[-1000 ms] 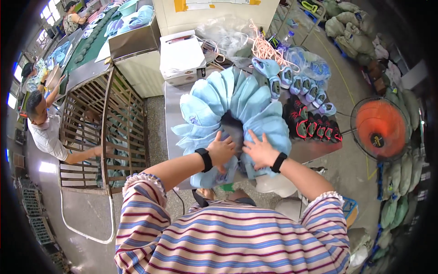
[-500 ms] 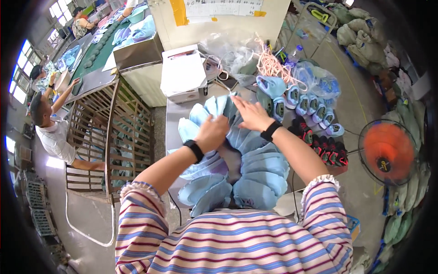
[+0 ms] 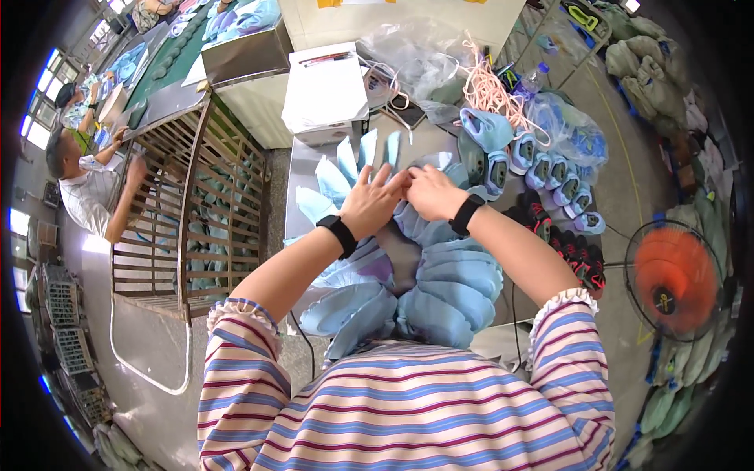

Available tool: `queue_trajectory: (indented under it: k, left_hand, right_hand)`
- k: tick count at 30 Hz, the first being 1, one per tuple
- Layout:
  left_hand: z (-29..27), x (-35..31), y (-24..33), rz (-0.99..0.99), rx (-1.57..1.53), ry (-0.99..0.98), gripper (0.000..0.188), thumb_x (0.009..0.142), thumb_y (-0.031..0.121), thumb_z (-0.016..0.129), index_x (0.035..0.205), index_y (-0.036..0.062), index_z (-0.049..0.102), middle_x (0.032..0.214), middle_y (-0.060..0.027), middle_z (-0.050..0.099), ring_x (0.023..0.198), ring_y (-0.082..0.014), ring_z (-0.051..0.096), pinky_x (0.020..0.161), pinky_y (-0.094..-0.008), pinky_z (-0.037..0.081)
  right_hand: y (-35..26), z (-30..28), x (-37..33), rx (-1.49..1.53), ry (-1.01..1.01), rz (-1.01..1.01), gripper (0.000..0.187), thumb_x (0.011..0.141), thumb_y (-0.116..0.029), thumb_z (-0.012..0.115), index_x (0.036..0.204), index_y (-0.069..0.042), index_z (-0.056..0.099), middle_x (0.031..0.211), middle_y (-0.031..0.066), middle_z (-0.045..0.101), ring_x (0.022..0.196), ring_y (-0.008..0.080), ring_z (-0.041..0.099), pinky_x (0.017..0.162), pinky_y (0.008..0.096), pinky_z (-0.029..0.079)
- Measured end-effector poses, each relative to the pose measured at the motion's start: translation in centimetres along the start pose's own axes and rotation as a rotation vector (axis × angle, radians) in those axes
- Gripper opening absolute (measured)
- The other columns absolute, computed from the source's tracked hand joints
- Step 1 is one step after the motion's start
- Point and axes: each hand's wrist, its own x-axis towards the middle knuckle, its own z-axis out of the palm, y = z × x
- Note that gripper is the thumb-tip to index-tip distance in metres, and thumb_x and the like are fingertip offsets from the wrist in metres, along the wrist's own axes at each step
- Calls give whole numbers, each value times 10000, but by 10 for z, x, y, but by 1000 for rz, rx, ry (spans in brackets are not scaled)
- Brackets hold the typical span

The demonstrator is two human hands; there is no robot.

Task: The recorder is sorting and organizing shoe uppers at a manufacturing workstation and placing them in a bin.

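A ring of light blue fabric shoe uppers (image 3: 455, 286) lies fanned out on the table in front of me. Over the far side of this ring my left hand (image 3: 367, 206) rests with its fingers stretched forward and apart, their tips close to the right hand. Separate pale blue pieces (image 3: 334, 180) spread out beyond and left of those fingers. My right hand (image 3: 433, 194) is closed, its thumb and fingers pinched together beside the left fingertips. What it pinches is hidden by the fingers. A light blue edge (image 3: 440, 160) shows just behind it.
Small blue shoes (image 3: 539, 169) and black-red shoes (image 3: 577, 255) stand at the right. Pink cord (image 3: 493, 85) and clear plastic bags lie at the back, near a white box (image 3: 324, 90). A slatted rack (image 3: 188, 212) stands left, a fan (image 3: 674, 279) right. Co-workers are at far left.
My left hand has gone from a fist to stretched fingers. My right hand has closed from flat and drawn in beside it. The far blue pieces are spread wider apart.
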Motion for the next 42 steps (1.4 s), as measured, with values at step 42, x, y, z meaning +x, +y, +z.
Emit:
queue_trajectory:
  k: [42]
  left_hand:
    - [16,-9,23,-87,-1013,75,123,779,122,541,792,12,596,913,-54,587,840,-259,545,738,-327,414]
  right_hand:
    - [16,-34,-34,312,-332,240,269,697,-342,620,875,-145,660,833,122,635,813,284,604,688,385,475]
